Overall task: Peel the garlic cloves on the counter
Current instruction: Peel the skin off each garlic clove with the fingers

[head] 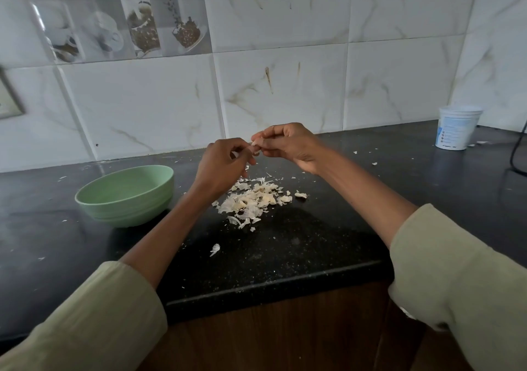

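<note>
Speckled black counter [285, 245] holds papery skins [253, 199]; left hand [225, 165] and right hand [291, 145] pinch one clove [254, 145].

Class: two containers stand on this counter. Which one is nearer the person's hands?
The green bowl, just beside the left hand; the white tub stands far right by the wall.

A green bowl [125, 195] sits on the black counter [313, 245]. A white tub [456, 128] stands far right by the tiled wall [285, 85], with a black cable [516, 151] just beside it. Wooden cabinet [285, 328] below.
</note>
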